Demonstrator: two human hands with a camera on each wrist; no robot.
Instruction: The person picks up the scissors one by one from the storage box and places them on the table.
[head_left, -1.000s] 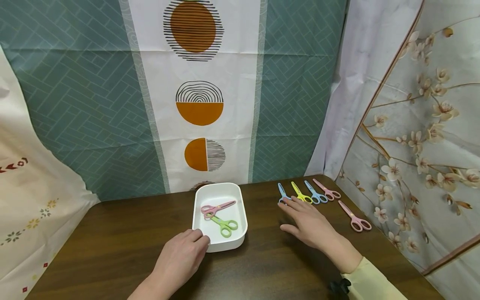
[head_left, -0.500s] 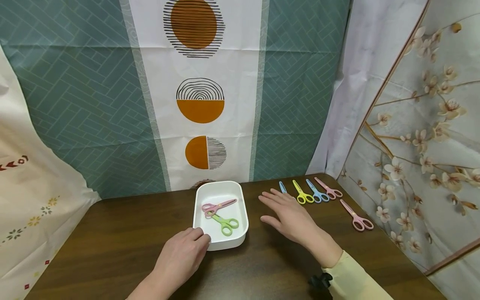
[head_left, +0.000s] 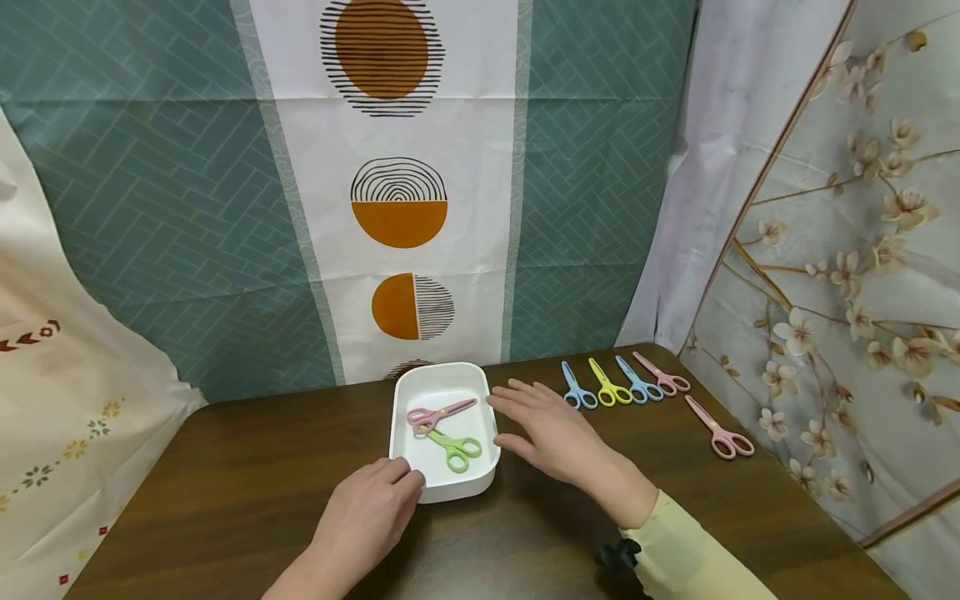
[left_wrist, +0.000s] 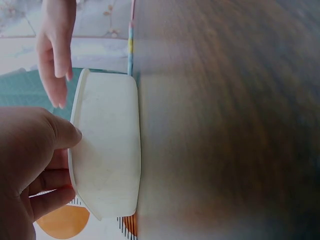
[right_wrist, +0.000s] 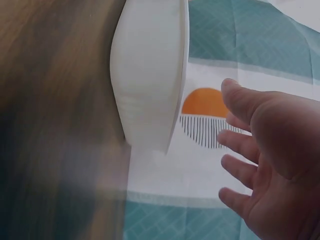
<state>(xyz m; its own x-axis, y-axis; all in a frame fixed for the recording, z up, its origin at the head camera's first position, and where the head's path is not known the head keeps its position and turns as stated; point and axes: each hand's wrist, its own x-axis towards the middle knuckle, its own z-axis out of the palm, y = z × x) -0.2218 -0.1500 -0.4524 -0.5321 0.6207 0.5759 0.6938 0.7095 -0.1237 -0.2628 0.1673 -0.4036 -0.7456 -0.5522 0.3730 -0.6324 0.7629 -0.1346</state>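
Note:
A white rectangular tray [head_left: 459,490] stands on the table, holding pink scissors [head_left: 448,411] crossed over green scissors [head_left: 442,438]. My left hand [head_left: 371,510] pinches the tray's rim at the near left corner; the left wrist view shows the thumb [left_wrist: 67,134] outside the wall and the fingers over the inner side. At the tray's right side is my right hand [head_left: 558,437], palm down with fingers spread, its fingertips overlapping the right rim in the head view. Nothing is in this hand, and the right wrist view shows a gap between it and the tray wall.
Toward the back right lie blue scissors [head_left: 574,387], yellow scissors [head_left: 606,385], more blue scissors [head_left: 632,380] and pink scissors [head_left: 660,377] in a row. Another pink pair [head_left: 708,420] lies nearer the right edge. Patterned cloth [head_left: 187,208] hangs behind the dark wooden table [head_left: 285,450].
My right hand has moved left from over the row of scissors to the tray's right rim, uncovering the first blue scissors. My left hand keeps its hold on the tray corner.

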